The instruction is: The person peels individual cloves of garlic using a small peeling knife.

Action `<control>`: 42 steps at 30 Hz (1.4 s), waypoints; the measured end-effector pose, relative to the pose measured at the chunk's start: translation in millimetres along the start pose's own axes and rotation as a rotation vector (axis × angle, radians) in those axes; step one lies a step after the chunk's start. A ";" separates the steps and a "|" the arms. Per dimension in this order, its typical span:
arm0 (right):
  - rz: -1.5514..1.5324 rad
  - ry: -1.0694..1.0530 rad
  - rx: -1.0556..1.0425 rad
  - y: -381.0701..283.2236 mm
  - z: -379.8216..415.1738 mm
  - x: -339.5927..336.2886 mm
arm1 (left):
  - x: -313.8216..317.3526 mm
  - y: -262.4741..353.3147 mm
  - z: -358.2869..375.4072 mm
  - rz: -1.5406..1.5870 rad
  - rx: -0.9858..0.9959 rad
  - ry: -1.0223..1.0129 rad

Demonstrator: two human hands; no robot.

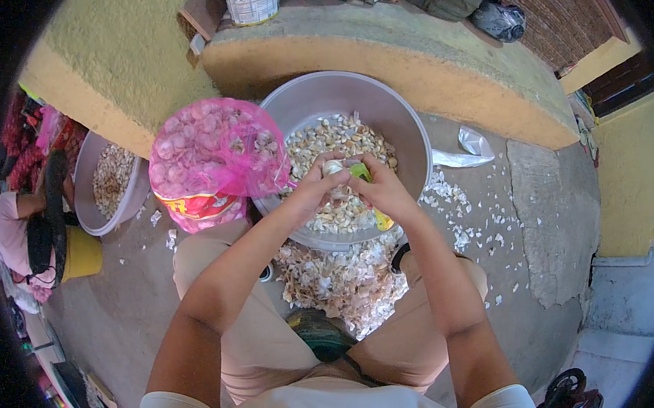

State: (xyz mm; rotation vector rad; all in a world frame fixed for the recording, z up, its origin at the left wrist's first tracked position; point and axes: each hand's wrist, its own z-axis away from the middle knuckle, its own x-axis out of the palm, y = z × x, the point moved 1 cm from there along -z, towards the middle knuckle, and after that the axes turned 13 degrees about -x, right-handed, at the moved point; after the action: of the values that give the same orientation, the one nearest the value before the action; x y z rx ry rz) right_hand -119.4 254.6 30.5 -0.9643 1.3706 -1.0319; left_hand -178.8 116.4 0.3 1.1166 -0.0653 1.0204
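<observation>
Over a big grey basin [403,113] my two hands meet close together. My left hand [313,191] is closed around a whitish garlic bulb [332,167], its fingers curled at the bulb's sides. Wrapped around a slim yellow-green tool [383,220] is my right hand [382,191], with the thumb and fingertips right at the bulb; the fingers partly hide this tool. Below both hands, loose garlic cloves [368,140] cover the basin's bottom. A pink mesh bag of garlic bulbs [200,147] leans at the basin's left rim, near my left forearm.
Garlic skins [345,283] lie heaped between my legs, with more scraps [462,213] on the floor at right. A second basin [85,185] of cloves stands left, beside a seated person [18,225] and a yellow bucket [82,252]. A raised ledge [408,62] runs behind.
</observation>
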 end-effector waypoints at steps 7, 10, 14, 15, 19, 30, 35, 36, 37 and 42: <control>-0.202 0.086 0.131 1.7 -1.8 4.0 | 4.8 -3.0 0.0 0.008 0.018 0.027; -0.391 0.121 0.150 1.8 -2.2 8.3 | 2.4 -3.1 -0.2 -0.009 0.046 0.039; -0.525 0.176 0.234 -0.9 -0.8 11.1 | -0.4 0.2 1.2 0.013 -0.003 0.053; -0.543 0.193 0.244 -1.7 -0.4 11.9 | -1.5 -0.6 0.3 -0.014 -0.006 0.059; -0.556 0.226 0.266 -0.5 2.1 12.8 | -1.2 -3.4 -3.6 -0.116 0.007 0.103; -0.547 0.316 0.109 -0.5 0.6 20.4 | -8.0 -7.8 -7.4 0.049 -0.120 0.098; -0.598 0.319 0.124 -7.0 1.7 22.7 | -8.2 -5.6 -3.9 0.143 -0.167 -0.016; -0.658 0.318 0.135 -7.1 1.8 22.5 | -8.3 -3.3 -1.8 0.201 -0.156 -0.043; -0.764 0.308 0.156 -4.3 2.0 20.9 | -7.9 0.9 1.3 0.259 -0.145 -0.070; -0.506 0.225 0.084 -11.3 -1.2 20.9 | -11.9 13.0 3.0 0.187 -0.035 -0.029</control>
State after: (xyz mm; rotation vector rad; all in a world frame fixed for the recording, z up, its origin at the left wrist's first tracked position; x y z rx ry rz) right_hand -121.9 231.5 35.4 -1.1909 1.2768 -1.6045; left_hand -193.4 107.2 4.9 1.1078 -0.2132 1.1651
